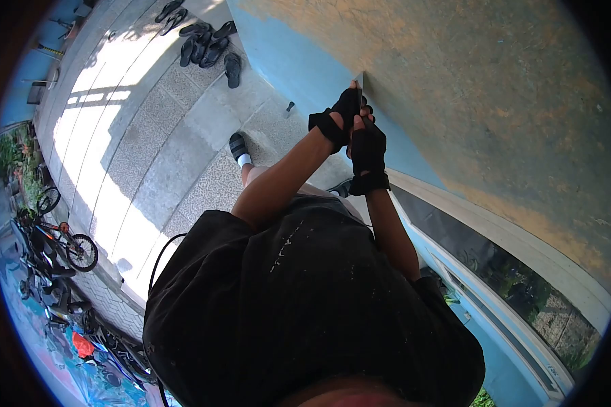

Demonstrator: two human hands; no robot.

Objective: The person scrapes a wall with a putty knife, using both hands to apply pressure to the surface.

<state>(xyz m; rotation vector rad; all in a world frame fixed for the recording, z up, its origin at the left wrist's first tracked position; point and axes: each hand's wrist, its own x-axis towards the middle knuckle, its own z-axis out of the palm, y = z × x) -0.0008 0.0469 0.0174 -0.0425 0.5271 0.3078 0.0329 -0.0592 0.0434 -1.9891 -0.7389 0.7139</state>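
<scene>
while the person faces a wall (pixel 482 102) of patchy brown above a blue band, the left hand (pixel 345 112) and the right hand (pixel 368 148) meet in front of it, both in black fingerless gloves. between them is a flat metal blade (pixel 360 87), its tip pointing away from the body, close against the wall; whether its edge touches the paint i cannot tell. the left fingers are pressed along the blade, one bare fingertip lying beside it, and the right fingers are curled tight around its lower end, which the glove mostly hides.

below the arms, the black shirt (pixel 332 271) shows pale specks. on the paved floor (pixel 207 125), a sandalled foot (pixel 238 146) in a white sock stands left of the arms, and a small dark object (pixel 290 106) lies near the wall. farther off is a cluster of dark slippers (pixel 214 54); at far left, well apart, stands a bicycle (pixel 81 252).
</scene>
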